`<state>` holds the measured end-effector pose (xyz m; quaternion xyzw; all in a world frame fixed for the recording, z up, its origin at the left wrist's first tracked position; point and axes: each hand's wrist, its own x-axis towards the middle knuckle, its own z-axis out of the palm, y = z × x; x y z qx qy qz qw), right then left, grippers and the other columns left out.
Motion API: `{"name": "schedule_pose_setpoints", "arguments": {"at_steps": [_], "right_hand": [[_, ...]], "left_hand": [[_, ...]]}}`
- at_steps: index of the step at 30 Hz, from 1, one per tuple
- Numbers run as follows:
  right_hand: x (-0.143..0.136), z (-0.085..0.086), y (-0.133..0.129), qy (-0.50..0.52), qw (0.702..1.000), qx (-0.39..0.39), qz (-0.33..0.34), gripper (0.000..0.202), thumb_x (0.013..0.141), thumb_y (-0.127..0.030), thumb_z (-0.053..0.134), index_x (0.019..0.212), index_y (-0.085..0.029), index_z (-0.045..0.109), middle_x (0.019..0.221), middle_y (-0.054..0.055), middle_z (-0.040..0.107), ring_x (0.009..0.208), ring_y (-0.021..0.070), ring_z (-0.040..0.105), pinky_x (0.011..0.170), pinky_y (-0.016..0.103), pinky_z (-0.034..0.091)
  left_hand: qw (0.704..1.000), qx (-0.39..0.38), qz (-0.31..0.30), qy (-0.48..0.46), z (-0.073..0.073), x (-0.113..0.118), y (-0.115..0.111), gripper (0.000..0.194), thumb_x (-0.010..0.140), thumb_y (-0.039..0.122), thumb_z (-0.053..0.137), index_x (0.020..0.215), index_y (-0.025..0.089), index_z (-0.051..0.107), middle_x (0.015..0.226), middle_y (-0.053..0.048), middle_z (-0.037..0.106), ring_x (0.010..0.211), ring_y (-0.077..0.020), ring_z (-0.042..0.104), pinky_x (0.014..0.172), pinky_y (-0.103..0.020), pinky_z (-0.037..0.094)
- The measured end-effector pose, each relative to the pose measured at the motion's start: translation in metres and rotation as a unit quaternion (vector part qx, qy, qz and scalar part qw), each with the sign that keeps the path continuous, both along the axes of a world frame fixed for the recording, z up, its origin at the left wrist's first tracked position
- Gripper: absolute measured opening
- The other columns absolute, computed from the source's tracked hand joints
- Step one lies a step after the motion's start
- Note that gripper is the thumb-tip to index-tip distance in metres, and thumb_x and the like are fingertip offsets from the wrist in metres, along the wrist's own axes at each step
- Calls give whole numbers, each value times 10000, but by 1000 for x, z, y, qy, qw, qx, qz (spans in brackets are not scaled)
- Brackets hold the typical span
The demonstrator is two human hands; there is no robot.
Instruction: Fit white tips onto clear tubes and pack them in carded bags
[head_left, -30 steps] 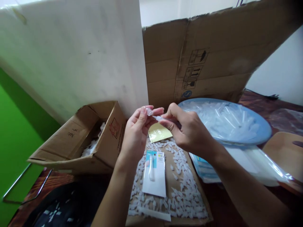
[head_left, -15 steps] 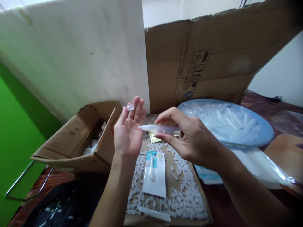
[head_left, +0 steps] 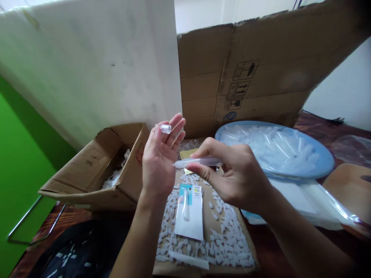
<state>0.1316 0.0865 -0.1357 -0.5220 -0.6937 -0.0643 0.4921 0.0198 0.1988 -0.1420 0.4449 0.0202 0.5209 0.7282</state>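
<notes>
A small clear cap point(head_left: 165, 129) is pinched between the thumb and index finger of my left hand point(head_left: 160, 162), whose other fingers stretch out with the palm up. Between the thumb and fingers of my right hand point(head_left: 236, 170) lies a translucent tube point(head_left: 199, 162), held level. Its narrow white nozzle points at my left palm, and I cannot tell whether it touches the skin. Below my hands, a printed card packet point(head_left: 189, 212) with a clear tube on it rests on a cardboard sheet point(head_left: 207, 199) strewn with many small white nozzle tips point(head_left: 232, 247).
An open cardboard box point(head_left: 87, 166) with white pieces inside stands at left. At right, a blue basin point(head_left: 321, 172) holds many translucent tubes, near plastic-wrapped white packs point(head_left: 307, 200) and a tan scoop-like container point(head_left: 348, 185). A black bag-like item point(head_left: 78, 247) lies front left.
My left hand has shifted slightly right and turned, so the cap's open end now faces right. The tube in my right hand has dropped a little and rotated.
</notes>
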Motion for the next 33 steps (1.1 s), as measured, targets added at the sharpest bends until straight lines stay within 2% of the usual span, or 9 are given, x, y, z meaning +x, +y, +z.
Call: {"name": "schedule_pose_setpoints", "arguments": {"at_steps": [6,9,14,19,22,24,28,30,33], "right_hand": [[4,4,-4,-7,1000,1,30,128,910,-244,750,969,-179,658,757,-31,703,539,76,542,536,234,422],[3,2,-4,8,999,18,26,115,899,-231,760,900,-186,655,738,-29,703,547,83,546,529,241,415],[1,1,-3,38,997,64,-33,263,867,-231,792,699,-206,592,557,-69,560,462,72,410,460,251,346],[1,7,-3,121,992,36,-6,154,845,-292,827,875,-208,702,731,-24,725,554,102,568,488,252,418],[2,9,-4,186,981,36,50,149,841,-259,831,936,-221,723,838,-16,757,651,108,635,572,241,492],[3,8,-3,231,965,5,127,159,834,-251,840,954,-233,737,894,-18,763,724,111,671,641,233,532],[6,0,7,301,885,-209,288,171,874,-355,799,958,-226,726,779,-15,737,682,130,689,550,218,531],[9,-3,13,298,874,-282,260,207,892,-403,772,928,-209,713,744,-9,734,589,117,648,462,201,479],[10,-2,15,272,935,-193,122,253,858,-423,801,830,-186,717,1087,68,787,644,107,658,510,211,504]], "left_hand": [[1000,-8,8,2,1,-2,3,235,1030,348,525,935,242,711,1239,-11,788,1274,-206,675,1107,-359,497],[1000,-9,5,5,1,-1,3,242,1030,351,518,939,245,716,1236,-11,789,1282,-211,673,1106,-364,501],[1000,-14,-11,2,2,-1,0,271,1033,364,505,936,252,730,1235,3,789,1318,-221,651,1119,-381,497],[1000,-16,-26,-2,4,-4,0,311,1045,382,477,927,250,733,1278,6,774,1395,-238,589,1162,-400,471],[999,-27,-38,-15,4,-5,1,317,1048,378,473,926,250,736,1274,10,775,1413,-239,572,1170,-390,466],[998,-37,-45,-22,4,-5,1,316,1047,378,475,926,251,739,1269,15,777,1425,-235,558,1173,-376,465],[998,-34,-53,-8,4,-6,1,345,1054,405,439,949,257,732,1377,31,721,1504,-232,456,1214,-378,421],[998,-32,-45,-6,4,-9,5,358,1059,409,419,949,257,724,1418,38,694,1519,-230,433,1219,-382,417],[999,-26,-19,-24,4,-14,12,353,1054,398,430,911,260,722,1416,41,694,1493,-221,474,1194,-365,446]]}}
